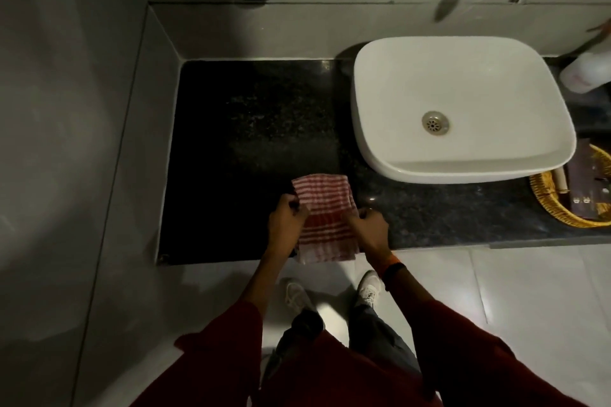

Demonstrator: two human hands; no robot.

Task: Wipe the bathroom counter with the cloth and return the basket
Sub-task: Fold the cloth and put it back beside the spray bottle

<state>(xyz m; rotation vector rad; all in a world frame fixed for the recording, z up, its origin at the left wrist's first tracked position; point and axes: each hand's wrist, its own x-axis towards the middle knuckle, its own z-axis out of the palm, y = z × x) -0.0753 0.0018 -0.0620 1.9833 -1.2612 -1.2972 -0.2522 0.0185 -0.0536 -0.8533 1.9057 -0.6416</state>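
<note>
At counter edge, cloth lengthwise front-to-back, seemingly folded

The basket and a white bottle are cut off by the right edge; the basket's contents are too dim to identify.

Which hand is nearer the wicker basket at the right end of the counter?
Right. The right hand grips the cloth's right edge, on the side toward the basket; the left hand holds the cloth's far edge, further away.
</note>
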